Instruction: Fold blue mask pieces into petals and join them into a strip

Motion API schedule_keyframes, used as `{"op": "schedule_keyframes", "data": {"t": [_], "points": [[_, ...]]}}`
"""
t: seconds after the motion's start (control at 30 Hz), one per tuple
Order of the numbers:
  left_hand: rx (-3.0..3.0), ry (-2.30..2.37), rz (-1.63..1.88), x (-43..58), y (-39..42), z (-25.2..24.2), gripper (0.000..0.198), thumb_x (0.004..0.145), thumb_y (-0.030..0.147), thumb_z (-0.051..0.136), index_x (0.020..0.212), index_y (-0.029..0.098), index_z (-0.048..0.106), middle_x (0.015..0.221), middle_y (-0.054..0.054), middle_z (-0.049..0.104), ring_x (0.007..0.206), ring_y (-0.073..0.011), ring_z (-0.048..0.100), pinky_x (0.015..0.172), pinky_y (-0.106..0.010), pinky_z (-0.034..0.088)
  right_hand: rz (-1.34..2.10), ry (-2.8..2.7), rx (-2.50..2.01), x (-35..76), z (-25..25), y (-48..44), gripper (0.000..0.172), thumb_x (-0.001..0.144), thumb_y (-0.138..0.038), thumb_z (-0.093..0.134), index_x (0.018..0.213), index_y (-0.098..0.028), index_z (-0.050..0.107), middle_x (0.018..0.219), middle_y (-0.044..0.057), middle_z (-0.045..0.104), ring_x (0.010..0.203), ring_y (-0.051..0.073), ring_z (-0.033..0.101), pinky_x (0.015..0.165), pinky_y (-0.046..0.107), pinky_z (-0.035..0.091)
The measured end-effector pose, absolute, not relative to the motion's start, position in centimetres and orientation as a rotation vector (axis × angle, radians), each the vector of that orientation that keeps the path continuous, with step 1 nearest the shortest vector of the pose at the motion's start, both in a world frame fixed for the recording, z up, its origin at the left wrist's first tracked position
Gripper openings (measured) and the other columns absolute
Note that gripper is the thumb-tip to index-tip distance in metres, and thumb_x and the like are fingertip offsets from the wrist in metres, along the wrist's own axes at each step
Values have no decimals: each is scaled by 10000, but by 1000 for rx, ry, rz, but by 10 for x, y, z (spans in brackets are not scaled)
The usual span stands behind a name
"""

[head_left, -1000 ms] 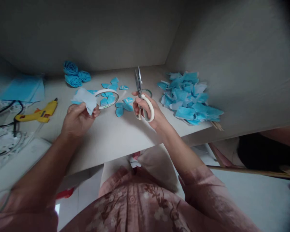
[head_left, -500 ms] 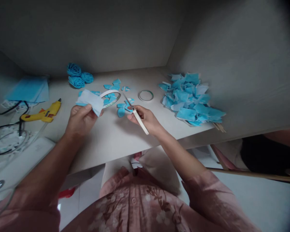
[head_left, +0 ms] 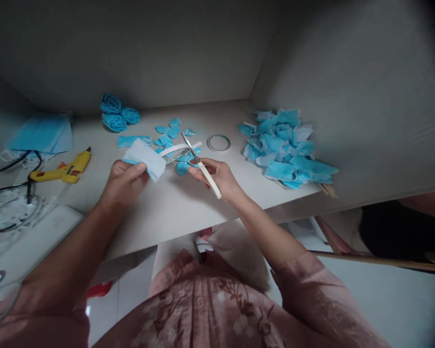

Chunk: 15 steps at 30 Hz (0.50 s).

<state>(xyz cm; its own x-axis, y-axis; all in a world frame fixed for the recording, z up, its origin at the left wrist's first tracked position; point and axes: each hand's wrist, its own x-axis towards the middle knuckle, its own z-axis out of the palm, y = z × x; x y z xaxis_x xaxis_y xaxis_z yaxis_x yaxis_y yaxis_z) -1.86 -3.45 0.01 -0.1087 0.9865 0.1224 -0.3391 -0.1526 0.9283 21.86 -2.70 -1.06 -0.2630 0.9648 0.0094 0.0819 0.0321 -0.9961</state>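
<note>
My left hand (head_left: pixel 125 182) pinches a folded piece of blue and white face-mask fabric (head_left: pixel 147 155) between thumb and fingers. From its right side a narrow white strip (head_left: pixel 177 148) with small green print reaches out to the scissors (head_left: pixel 207 178). My right hand (head_left: pixel 217 178) grips these scissors by their white handles, the metal blades pointing up and away from me and crossing the strip. Below and behind the blades lie small blue cut pieces (head_left: pixel 173 131) on the table. A flat blue folded piece (head_left: pixel 128 140) rests behind my left hand.
Three blue fabric roses (head_left: pixel 115 116) stand at the back left. Blue masks (head_left: pixel 41 134), a yellow glue gun (head_left: pixel 67 167), cables and a white power strip (head_left: pixel 39 241) occupy the left. A tape ring (head_left: pixel 219 142) lies right of centre, beside a blue petal heap (head_left: pixel 282 145) with sticks.
My left hand has moved slightly right with the mask fabric. The strip, a closed loop before, now shows separate ends at the scissors, whose blades have come across it.
</note>
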Motion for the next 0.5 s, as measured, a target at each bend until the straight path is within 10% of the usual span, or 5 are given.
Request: {"op": "schedule_keyframes", "data": {"t": [0.37, 0.5], "points": [[933, 862, 1587, -24, -23, -9, 294, 591, 284, 1006, 602, 156, 741, 712, -45, 749, 683, -153, 647, 604, -245, 523, 1061, -1412, -1349, 250, -13, -27, 692, 744, -676, 832, 1221, -190, 710, 662, -73, 538, 582, 109, 415, 578, 274, 332], [876, 703, 1657, -23, -19, -5, 262, 661, 181, 931, 605, 170, 675, 763, -16, 758, 710, -143, 643, 590, -249, 457, 791, -2030, -1510, 283, -7, -43, 424, 848, -261, 776, 1264, -220, 702, 944, 22, 788, 782, 165, 679, 719, 277, 454]]}}
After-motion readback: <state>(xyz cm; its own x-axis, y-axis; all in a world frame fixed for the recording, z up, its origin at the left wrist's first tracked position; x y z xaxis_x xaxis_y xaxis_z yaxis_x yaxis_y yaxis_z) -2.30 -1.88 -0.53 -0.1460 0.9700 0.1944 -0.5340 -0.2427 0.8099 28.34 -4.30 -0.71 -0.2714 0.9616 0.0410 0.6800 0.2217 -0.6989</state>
